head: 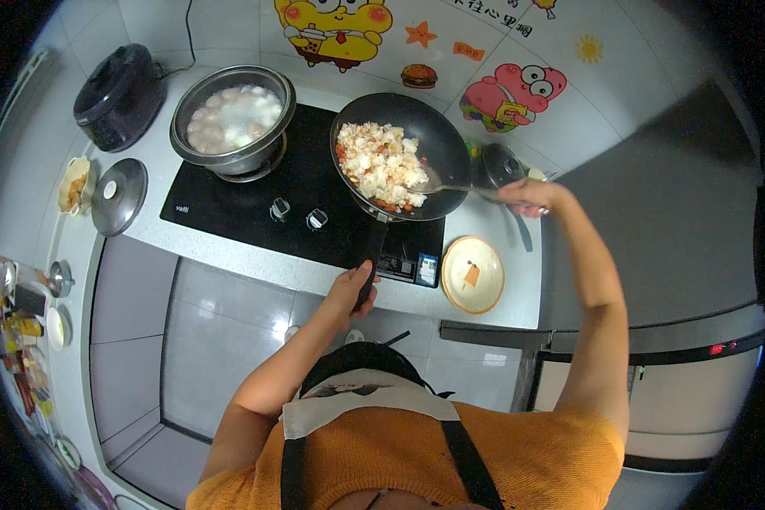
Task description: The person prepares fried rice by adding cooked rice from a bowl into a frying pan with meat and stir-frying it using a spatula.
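My left hand (352, 290) grips the black handle of a dark wok (440, 134) on the right side of the black cooktop (229, 210). White rice (382, 159) mixed with orange-red bits lies in the wok, mostly to its left. A metal spatula or ladle (449, 189) is in my right hand (528, 196), its head down in the wok against the rice's right edge. On the cooktop's left burner stands a steel pot (185, 145) of pale, rounded pieces in cloudy, steaming liquid.
Right of the cooktop sits a cream plate (489, 284) with an orange rim. Behind it are a dark glass lid (501, 162) and a grey-handled utensil (523, 233). Another lid (126, 207), a scalloped bowl (65, 203) and a black appliance (118, 102) occupy the left counter. A tall grey fridge-like surface (663, 242) borders the right.
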`<state>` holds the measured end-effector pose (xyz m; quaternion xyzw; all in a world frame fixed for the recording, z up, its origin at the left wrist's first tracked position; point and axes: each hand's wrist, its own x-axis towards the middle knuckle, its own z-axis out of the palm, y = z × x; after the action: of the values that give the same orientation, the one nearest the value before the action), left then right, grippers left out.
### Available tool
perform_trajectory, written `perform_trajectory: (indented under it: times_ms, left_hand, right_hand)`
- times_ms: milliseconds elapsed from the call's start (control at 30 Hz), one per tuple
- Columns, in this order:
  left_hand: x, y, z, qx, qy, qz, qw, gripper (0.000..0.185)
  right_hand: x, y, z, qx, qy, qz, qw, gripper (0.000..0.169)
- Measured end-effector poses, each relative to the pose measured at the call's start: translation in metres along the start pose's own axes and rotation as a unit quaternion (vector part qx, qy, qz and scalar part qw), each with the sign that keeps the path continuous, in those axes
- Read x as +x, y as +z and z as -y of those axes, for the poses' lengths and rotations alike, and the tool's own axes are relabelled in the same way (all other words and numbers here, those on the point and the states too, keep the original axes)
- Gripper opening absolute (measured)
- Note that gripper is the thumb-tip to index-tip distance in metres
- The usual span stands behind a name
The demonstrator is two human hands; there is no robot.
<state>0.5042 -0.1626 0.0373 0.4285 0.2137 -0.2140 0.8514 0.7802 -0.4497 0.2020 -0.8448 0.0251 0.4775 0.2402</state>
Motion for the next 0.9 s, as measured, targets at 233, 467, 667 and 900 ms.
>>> perform_trajectory:
  times_ms: [233, 467, 667, 900]
  left_hand:
    - [-0.002, 0.001, -0.002, -0.014, -0.004, 0.003, 1.000, 0.043]
    - [-0.008, -0.004, -0.015, 0.000, -0.011, 0.002, 1.000, 0.044]
    - [-0.007, -0.007, -0.014, 0.007, 0.003, 0.008, 1.000, 0.046]
    - [-0.002, -0.013, -0.010, 0.005, 0.008, 0.014, 1.000, 0.047]
  right_hand:
    - [0.078, 0.107, 0.000, 0.205, -0.139, -0.031, 0.968, 0.027]
    - [0.016, 0.112, -0.018, -0.100, -0.228, -0.350, 0.903, 0.028]
    - [-0.042, 0.128, 0.017, -0.397, -0.227, -0.461, 0.760, 0.025]
    - [-0.062, 0.107, 0.025, -0.445, -0.211, -0.491, 0.719, 0.024]
